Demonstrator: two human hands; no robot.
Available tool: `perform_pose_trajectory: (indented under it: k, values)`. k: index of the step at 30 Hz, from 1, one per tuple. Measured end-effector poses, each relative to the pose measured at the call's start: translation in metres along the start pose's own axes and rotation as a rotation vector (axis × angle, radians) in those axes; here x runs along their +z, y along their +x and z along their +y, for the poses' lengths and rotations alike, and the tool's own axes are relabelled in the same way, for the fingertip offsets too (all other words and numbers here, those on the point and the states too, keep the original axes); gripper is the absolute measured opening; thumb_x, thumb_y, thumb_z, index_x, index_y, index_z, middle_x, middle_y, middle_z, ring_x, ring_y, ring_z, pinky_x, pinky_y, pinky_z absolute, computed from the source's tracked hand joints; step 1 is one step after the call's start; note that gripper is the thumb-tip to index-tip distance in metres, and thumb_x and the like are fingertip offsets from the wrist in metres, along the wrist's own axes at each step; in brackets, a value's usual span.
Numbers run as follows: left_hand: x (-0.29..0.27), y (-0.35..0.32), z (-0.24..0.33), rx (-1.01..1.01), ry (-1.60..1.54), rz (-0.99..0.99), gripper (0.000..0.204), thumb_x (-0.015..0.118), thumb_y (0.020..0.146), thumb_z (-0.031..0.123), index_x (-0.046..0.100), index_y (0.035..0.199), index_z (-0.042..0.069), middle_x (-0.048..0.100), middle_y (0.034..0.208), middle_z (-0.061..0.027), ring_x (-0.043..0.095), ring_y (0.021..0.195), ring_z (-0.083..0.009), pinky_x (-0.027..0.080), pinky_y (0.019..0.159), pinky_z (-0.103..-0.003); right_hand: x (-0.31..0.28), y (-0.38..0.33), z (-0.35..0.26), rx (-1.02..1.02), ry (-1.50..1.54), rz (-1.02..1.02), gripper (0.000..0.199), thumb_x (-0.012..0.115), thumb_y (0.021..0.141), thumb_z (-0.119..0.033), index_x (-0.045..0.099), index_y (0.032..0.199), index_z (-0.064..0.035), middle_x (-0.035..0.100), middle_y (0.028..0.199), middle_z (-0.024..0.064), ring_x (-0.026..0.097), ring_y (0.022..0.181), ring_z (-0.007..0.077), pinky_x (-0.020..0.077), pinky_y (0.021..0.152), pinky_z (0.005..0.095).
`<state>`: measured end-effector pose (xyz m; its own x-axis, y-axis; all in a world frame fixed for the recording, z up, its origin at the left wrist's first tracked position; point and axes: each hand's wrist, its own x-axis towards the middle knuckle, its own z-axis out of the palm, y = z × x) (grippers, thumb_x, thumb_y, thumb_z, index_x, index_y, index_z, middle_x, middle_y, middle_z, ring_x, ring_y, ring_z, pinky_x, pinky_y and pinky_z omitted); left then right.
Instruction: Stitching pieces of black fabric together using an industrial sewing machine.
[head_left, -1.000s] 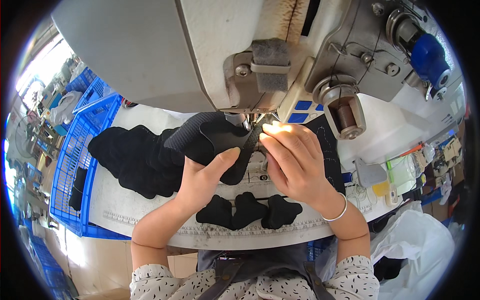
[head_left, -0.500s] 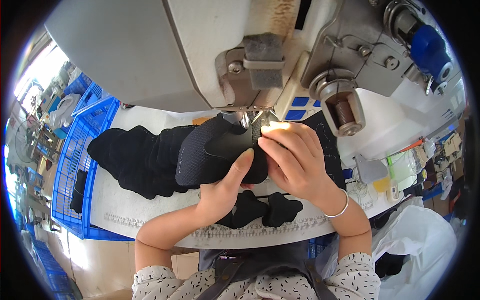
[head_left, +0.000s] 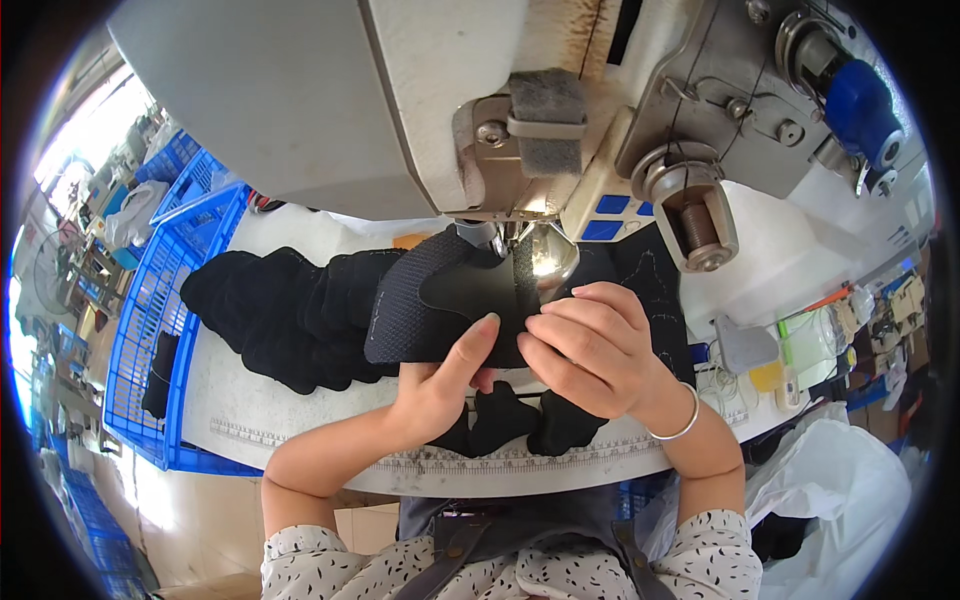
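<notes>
Both hands pinch the black shoe upper [head_left: 440, 310] under the sewing machine [head_left: 520, 150]: left hand [head_left: 440, 385] beneath, right hand [head_left: 590, 350] on its edge. It looks light, floppy; best held near the seam.

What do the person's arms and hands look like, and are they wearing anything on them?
Both hands are bare, with no gloves. The right hand has a thin silver bangle around its wrist. The left hand wears nothing. Both forearms are bare, and short white sleeves with small dark specks begin near the elbows.
</notes>
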<state>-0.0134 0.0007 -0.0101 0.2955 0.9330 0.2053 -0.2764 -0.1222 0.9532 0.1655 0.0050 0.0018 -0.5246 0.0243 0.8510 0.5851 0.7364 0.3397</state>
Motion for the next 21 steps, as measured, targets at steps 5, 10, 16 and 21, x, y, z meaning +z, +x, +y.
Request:
perform_pose_trajectory:
  k: [5, 10, 16, 21]
  values:
    - [0.001, -0.001, 0.006, 0.007, -0.006, -0.02, 0.016, 0.055, 0.09, 0.019, 0.06, 0.086, 0.005, 0.054, 0.069, 0.0024, 0.047, 0.052, -0.0048, 0.039, 0.043, -0.02, 0.002, -0.001, 0.001, -0.01, -0.006, 0.014, 0.012, 0.06, 0.067, -0.011, 0.059, 0.079, -0.0089, 0.056, 0.084, 0.0023, 0.057, 0.077, 0.0161, 0.0448, 0.077, 0.0322]
    - [0.003, -0.003, 0.01, -0.053, 0.026, 0.021, 0.014, 0.056, 0.089, 0.017, 0.06, 0.087, 0.004, 0.051, 0.066, 0.0032, 0.044, 0.048, -0.004, 0.036, 0.041, -0.019, -0.001, 0.001, 0.001, -0.015, 0.002, 0.001, 0.012, 0.06, 0.066, -0.011, 0.06, 0.078, -0.0081, 0.056, 0.083, 0.0026, 0.057, 0.076, 0.0162, 0.0448, 0.077, 0.0322]
    - [0.009, -0.006, 0.014, -0.073, 0.017, 0.066, 0.014, 0.057, 0.089, 0.017, 0.06, 0.084, 0.004, 0.052, 0.065, 0.0033, 0.044, 0.047, -0.0037, 0.036, 0.041, -0.019, -0.002, 0.001, 0.002, -0.017, -0.012, 0.018, 0.012, 0.06, 0.065, -0.01, 0.06, 0.077, -0.0078, 0.057, 0.082, 0.0025, 0.057, 0.075, 0.0164, 0.0451, 0.076, 0.0324]
    - [0.011, -0.001, 0.015, -0.036, 0.061, 0.066, 0.015, 0.058, 0.089, 0.017, 0.06, 0.082, 0.004, 0.052, 0.065, 0.0033, 0.044, 0.047, -0.0037, 0.036, 0.041, -0.019, 0.0, 0.0, 0.005, 0.008, -0.039, 0.041, 0.012, 0.06, 0.065, -0.009, 0.06, 0.077, -0.0079, 0.057, 0.083, 0.0025, 0.057, 0.075, 0.0165, 0.0453, 0.076, 0.0324]
